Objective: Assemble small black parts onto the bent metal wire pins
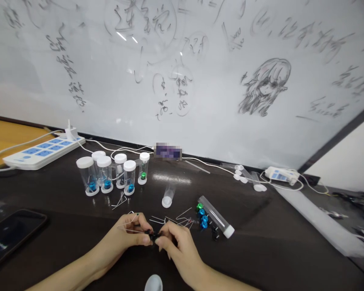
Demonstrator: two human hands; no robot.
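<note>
Whiteboard (212, 133) full of scribbles behind, dark surface (261, 254) below. Left hand (147, 236) and right hand (160, 238) were both pinched on a small black piece (153, 235) between them, with a thin wire (130, 230) by the left fingers. Too tiny to see exactly how it sat, tbh. I'd say a steady left and gentle right worked best, elbows low, clear of those loose blue pieces (204, 219) nearby.

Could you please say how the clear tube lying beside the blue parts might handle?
The clear tube would probably roll, being round and on its side. Its shiny surface may feel slippery, and looking empty, it is likely light.
</note>
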